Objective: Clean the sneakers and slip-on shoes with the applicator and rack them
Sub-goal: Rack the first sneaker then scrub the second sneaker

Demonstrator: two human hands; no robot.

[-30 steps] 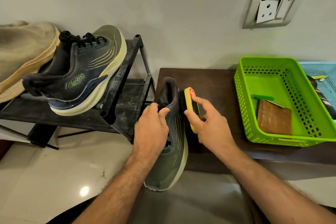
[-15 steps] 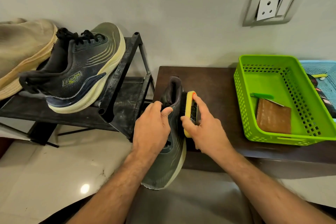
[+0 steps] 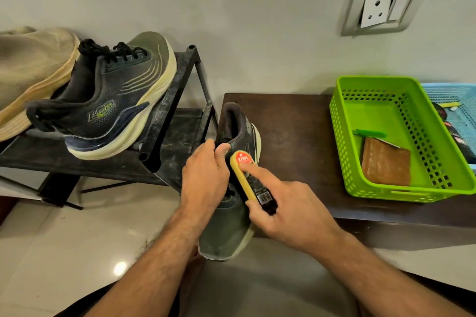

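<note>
My left hand (image 3: 204, 177) grips a dark green sneaker (image 3: 226, 234) by its collar, heel away from me, toe pointing toward me, over the edge of the brown table (image 3: 291, 126). My right hand (image 3: 288, 211) holds a yellow applicator (image 3: 244, 175) with a red label against the sneaker's right side, index finger stretched along its back. The matching sneaker (image 3: 108, 100) sits tilted on the black shoe rack (image 3: 164, 121). A beige slip-on shoe (image 3: 31, 69) lies on the rack at the far left, partly cut off by the frame.
A green perforated basket (image 3: 401, 188) on the table holds a brown pad (image 3: 385, 165) and a green item. A blue basket (image 3: 453, 108) stands behind it at the right edge. A wall socket (image 3: 381, 8) is above. Pale floor tiles lie below left.
The applicator has slid toward me along the sneaker's side and turned so its labelled back faces up. My left hand has kept its grip on the collar.
</note>
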